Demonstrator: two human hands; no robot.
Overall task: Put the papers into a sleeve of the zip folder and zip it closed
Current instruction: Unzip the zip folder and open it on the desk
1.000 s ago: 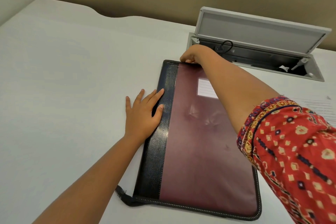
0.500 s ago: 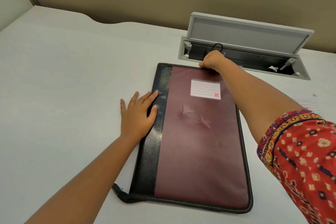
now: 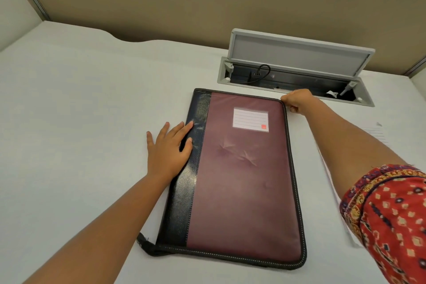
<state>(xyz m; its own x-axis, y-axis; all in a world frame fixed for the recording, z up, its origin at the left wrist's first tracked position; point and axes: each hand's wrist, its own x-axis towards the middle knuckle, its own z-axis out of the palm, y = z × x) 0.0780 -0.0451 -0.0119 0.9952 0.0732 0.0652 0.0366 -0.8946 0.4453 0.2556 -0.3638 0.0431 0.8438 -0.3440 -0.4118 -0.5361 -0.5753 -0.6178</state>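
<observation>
A maroon zip folder (image 3: 239,180) with a black spine and a white label lies flat and shut on the white desk. My left hand (image 3: 169,148) rests flat on the spine's left edge, fingers spread. My right hand (image 3: 297,101) is closed at the folder's far right corner, pinching what appears to be the zip pull, which the fingers hide. Sheets of paper (image 3: 375,134) lie on the desk to the right, mostly hidden by my right arm.
A cable box (image 3: 295,80) set into the desk stands just behind the folder with its lid (image 3: 297,55) raised and a black cable inside. A beige partition (image 3: 207,2) closes off the back. A black strap (image 3: 144,243) sticks out at the folder's near left corner.
My right hand has slid along the folder's far edge from the left corner to the right corner. The left hand has stayed on the spine.
</observation>
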